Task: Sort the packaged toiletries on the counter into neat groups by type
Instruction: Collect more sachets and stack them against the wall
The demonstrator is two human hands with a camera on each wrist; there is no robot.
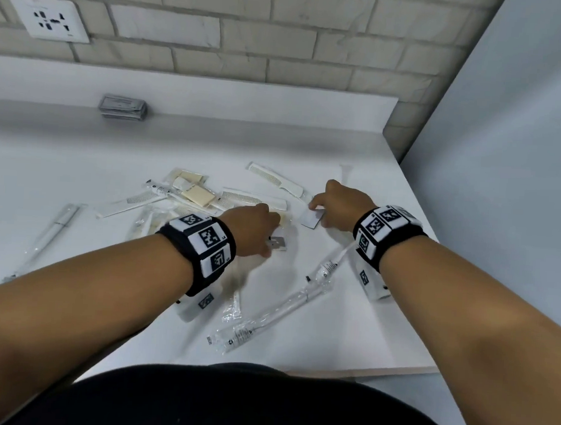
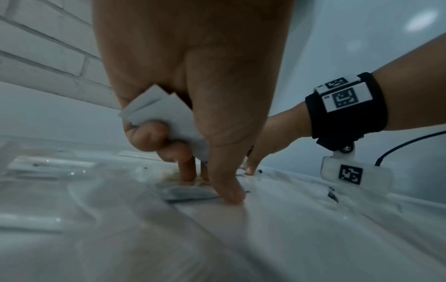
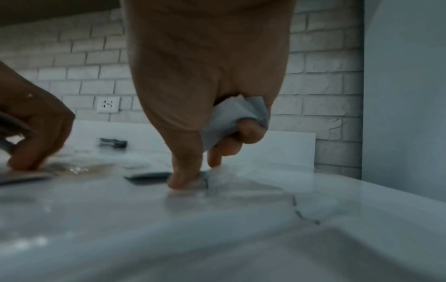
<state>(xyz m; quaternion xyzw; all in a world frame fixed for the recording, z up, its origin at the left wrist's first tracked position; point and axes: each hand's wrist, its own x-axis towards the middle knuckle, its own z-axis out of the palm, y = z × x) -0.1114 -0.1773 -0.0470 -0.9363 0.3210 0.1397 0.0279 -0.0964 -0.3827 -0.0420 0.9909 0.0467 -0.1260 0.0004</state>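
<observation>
Packaged toiletries lie scattered on the white counter (image 1: pixel 78 173). My left hand (image 1: pixel 271 241) keeps a few pale grey sachets (image 2: pixel 164 112) tucked under its curled outer fingers. Its thumb and forefinger pinch another grey sachet (image 2: pixel 190 192) that lies flat on the counter. To the right, my right hand (image 1: pixel 317 211) also clutches folded grey sachets (image 3: pixel 236 118) in its palm. Its thumb and forefinger press on one more sachet (image 1: pixel 312 219) on the counter. White combs (image 1: pixel 276 181), cream soap bars (image 1: pixel 196 194) and wrapped toothbrushes (image 1: pixel 286 308) lie around both hands.
A neat stack of grey sachets (image 1: pixel 123 106) sits at the back by the raised ledge. Another wrapped toothbrush (image 1: pixel 46 237) lies far left. A wall socket (image 1: pixel 49 17) is on the brick wall. The counter ends at a wall on the right and at the front edge (image 1: pixel 394 370).
</observation>
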